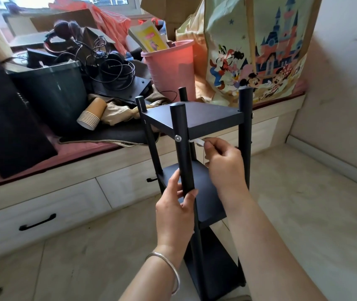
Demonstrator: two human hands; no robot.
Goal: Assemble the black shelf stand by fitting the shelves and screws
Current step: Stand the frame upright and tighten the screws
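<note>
The black shelf stand [197, 118] stands upright on the floor in front of me, with a top shelf, a middle shelf [203, 185] and a bottom shelf. A silver screw [178, 138] sits in the near post [183, 148] at top-shelf height. My left hand [176, 209] grips this near post below the middle shelf's level. My right hand [223, 161] pinches a small white tool [197, 141] whose tip meets the right side of the near post, just under the top shelf.
A low bench with drawers [49, 209] runs behind the stand, piled with a dark bin [51, 88], cables, paper cups [91, 116], a pink bucket [171, 64] and a large cartoon bag [255, 46]. Tiled floor [303, 203] lies to the right.
</note>
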